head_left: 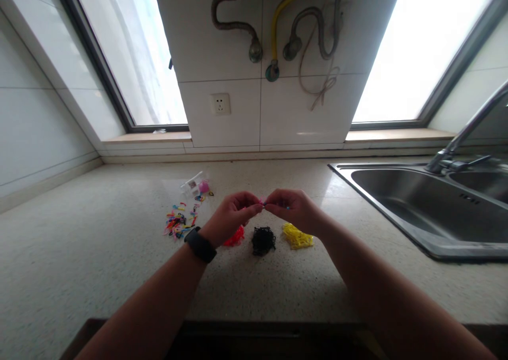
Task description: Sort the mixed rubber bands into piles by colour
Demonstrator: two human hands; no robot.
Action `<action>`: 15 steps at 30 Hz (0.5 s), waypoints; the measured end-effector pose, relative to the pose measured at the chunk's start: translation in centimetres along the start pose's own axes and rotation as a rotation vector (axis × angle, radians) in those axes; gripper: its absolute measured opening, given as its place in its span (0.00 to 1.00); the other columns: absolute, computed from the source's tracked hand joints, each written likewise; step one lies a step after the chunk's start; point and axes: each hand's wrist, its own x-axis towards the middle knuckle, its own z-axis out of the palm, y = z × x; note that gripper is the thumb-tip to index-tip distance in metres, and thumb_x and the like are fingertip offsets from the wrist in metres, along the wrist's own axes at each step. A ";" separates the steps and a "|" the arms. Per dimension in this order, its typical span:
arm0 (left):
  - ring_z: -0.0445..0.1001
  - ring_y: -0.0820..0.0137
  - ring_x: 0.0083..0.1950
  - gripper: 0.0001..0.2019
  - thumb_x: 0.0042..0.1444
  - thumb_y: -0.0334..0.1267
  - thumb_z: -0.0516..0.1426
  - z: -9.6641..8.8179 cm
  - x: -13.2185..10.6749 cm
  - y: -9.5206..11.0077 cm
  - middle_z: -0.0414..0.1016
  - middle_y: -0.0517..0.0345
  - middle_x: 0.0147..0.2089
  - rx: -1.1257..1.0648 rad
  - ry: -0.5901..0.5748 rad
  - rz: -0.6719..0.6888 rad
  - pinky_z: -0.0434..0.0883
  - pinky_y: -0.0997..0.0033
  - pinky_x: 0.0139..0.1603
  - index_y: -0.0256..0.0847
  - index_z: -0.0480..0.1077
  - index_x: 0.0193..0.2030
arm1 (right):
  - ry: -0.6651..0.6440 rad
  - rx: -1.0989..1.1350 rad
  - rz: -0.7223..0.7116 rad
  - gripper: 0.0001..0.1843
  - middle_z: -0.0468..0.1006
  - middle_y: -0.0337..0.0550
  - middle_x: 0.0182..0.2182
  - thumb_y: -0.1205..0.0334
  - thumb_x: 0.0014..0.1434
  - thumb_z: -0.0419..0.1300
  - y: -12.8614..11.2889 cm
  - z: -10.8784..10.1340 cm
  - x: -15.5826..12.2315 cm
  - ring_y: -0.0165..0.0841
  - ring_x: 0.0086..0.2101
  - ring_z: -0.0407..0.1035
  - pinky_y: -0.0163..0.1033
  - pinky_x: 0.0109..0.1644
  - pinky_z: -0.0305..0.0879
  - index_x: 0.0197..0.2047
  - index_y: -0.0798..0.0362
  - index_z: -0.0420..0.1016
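My left hand [232,212] and my right hand [297,207] meet above the counter, thumbs and fingertips pinched close together. Between the fingertips shows a small pink elastic band [261,201], mostly hidden by the fingers. Below the hands lie three piles of small elastic bands: a red pile [235,236] partly covered by my left hand, a black pile [263,241] in the middle, and a yellow pile [297,236] under my right hand. Left of them, mixed coloured bands [178,223] are scattered loosely.
A clear plastic container [193,185] with something pink at its mouth lies behind the scattered bands. On the right, a steel sink [397,212] with a faucet [444,156] is set into the speckled counter [99,243]. Pipes and a socket [220,104] are on the tiled wall.
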 end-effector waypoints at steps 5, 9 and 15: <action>0.64 0.80 0.25 0.12 0.55 0.42 0.66 -0.2 0.1 -0.2 0.71 0.63 0.30 -0.067 0.029 0.027 0.63 0.79 0.25 0.37 0.72 0.38 | 0.019 0.124 0.034 0.14 0.69 0.35 0.24 0.51 0.56 0.68 -0.6 -0.1 0.2 0.25 0.25 0.58 0.34 0.27 0.54 0.34 0.55 0.78; 0.64 0.80 0.26 0.11 0.55 0.41 0.66 -0.5 0.1 -0.5 0.72 0.62 0.31 -0.160 0.035 0.052 0.64 0.80 0.25 0.37 0.73 0.38 | 0.064 0.324 0.090 0.15 0.69 0.34 0.22 0.50 0.55 0.69 -1.2 -0.5 0.2 0.24 0.22 0.57 0.34 0.24 0.51 0.34 0.55 0.77; 0.64 0.80 0.26 0.11 0.54 0.41 0.67 -0.6 0.0 -0.5 0.72 0.62 0.31 -0.183 0.050 0.049 0.64 0.80 0.25 0.38 0.74 0.38 | 0.135 0.566 0.092 0.14 0.67 0.33 0.20 0.50 0.54 0.70 -1.6 -1.1 0.1 0.23 0.20 0.56 0.33 0.22 0.49 0.33 0.52 0.76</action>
